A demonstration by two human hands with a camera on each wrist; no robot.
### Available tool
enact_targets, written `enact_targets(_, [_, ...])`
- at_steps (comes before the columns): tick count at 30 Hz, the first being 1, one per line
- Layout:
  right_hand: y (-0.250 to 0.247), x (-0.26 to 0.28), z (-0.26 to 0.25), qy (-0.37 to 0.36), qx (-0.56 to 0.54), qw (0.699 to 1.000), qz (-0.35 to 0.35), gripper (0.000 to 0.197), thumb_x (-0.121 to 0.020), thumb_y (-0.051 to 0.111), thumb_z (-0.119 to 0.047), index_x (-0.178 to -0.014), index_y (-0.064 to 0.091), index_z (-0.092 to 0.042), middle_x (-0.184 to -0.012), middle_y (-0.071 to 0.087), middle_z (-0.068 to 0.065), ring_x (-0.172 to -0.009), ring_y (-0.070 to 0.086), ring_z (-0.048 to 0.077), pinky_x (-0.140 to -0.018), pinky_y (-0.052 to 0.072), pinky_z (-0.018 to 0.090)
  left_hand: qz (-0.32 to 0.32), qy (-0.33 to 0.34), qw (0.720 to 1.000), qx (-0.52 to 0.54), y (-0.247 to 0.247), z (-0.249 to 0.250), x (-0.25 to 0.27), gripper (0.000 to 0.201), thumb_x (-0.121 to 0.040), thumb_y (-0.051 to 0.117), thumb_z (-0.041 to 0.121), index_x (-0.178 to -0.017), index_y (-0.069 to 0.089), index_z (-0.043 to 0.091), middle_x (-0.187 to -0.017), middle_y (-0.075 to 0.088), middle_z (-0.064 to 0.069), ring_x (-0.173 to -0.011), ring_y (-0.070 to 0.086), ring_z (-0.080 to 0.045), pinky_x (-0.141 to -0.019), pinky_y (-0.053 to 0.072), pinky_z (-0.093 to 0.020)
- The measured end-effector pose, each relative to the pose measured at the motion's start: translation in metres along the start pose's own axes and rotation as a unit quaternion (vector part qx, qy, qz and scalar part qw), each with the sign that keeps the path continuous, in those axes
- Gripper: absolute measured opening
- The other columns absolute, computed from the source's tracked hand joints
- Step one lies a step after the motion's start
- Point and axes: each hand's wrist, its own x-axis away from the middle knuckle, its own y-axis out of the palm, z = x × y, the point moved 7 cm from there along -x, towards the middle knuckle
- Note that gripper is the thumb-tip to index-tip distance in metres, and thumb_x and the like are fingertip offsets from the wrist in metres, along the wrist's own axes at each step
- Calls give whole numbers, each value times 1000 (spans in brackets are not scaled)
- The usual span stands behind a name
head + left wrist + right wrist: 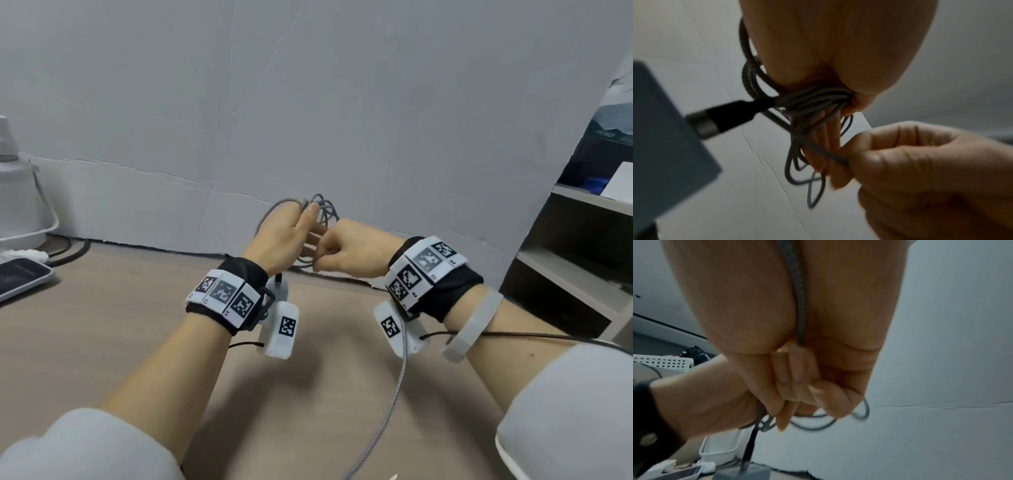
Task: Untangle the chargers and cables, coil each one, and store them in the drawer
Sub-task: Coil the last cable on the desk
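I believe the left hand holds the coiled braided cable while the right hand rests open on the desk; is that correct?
Not quite. The left hand does hold the coiled braided cable, but the right hand is raised off the desk, gripping a strand of that cable, as the left wrist view shows.
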Motion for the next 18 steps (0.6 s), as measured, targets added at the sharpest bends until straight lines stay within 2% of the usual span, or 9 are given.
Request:
enact_targets(2, [-11,4,3,11,-30,999,23,14,-90,69,-19,-81,76,-11,-61,57,-5,-46,48,3,-48,40,15,-25,23,997,-71,4,-1,-1,55,-109,33,35,-81,68,3,-79,76,-10,-71,75,-27,-66,62,-44])
enact_targets(5, [-24,7,14,32,-73,995,66,18,-90,71,-23,-78,71,-9,-48,48,-8,-39,42,8,-43,37,19,-13,67,985,-157,4,0,-3,58,-109,34,34,-68,66,9,-61,68,0,-52,63,-12,-57,50,-30])
enact_targets(8, [-35,10,22,40,-115,985,123,25,-92,73,-28,-81,68,-5,-36,46,-11,-34,39,5,-39,33,15,-53,63,987,-140,14,-3,0,51,-109,36,34,-68,54,11,-48,52,6,-43,44,-14,-51,36,-27])
enact_targets(11, [-36,12,25,31,-143,981,129,29,-90,75,-31,-85,69,-3,-38,48,-10,-38,42,8,-41,33,15,-74,3,994,-75,14,-15,0,41,-105,46,39,-77,59,12,-49,43,13,-45,37,-9,-48,31,-24])
enact_targets(13, [-33,14,31,29,-165,980,111,25,-90,75,-28,-90,70,-3,-42,50,-9,-42,46,10,-47,39,17,-78,-21,996,-42,5,-21,1,43,-96,59,48,-82,64,7,-54,39,13,-46,36,-7,-46,30,-19])
enact_targets(15, [-29,16,37,34,-187,979,79,15,-92,73,-18,-96,70,-4,-45,52,-9,-44,50,11,-51,44,20,-81,-12,994,-74,-6,-25,1,45,-91,69,48,-80,61,5,-55,38,14,-47,34,-6,-46,30,-17])
enact_targets(18, [-20,21,47,52,-201,978,32,14,-93,69,-13,-105,69,-6,-52,57,-5,-49,57,15,-58,52,24,-15,-8,984,-176,-29,-32,-6,39,-90,71,43,-74,65,9,-56,44,13,-47,39,-5,-49,34,-20])
